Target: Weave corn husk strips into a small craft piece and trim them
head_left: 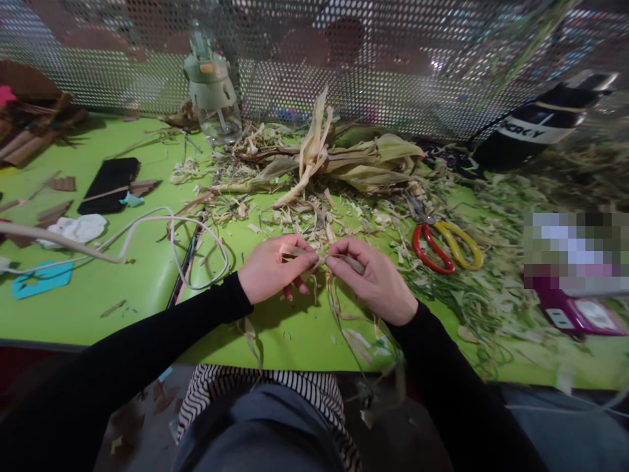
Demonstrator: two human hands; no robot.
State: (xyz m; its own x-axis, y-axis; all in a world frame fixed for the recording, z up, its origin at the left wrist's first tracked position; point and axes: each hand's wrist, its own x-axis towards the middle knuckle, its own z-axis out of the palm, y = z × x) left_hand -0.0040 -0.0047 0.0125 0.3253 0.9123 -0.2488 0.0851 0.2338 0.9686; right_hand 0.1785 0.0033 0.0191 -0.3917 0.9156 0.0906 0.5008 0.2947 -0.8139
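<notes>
Just above the front part of the green table, my left hand [275,265] and my right hand [371,278] meet fingertip to fingertip. Each pinches a narrow, pale strip of dried plant husk [295,250], and the two hands work at a small knot-like spot between them. More thin strands [334,301] dangle below my fingers toward the tabletop. Beyond the hands lies a heap of dried husk leaves [363,160], with a pale forked stalk [309,164] on top. Scissors [429,221] with one red and one yellow handle rest to the right of my right hand.
Shredded husk covers much of the table [137,295]. At left lie a black phone [111,187], a looped white cable [171,252] and a blue tag [42,280]. A clear bottle [211,98] and a black bottle [531,128] stand near a perforated metal screen [304,59].
</notes>
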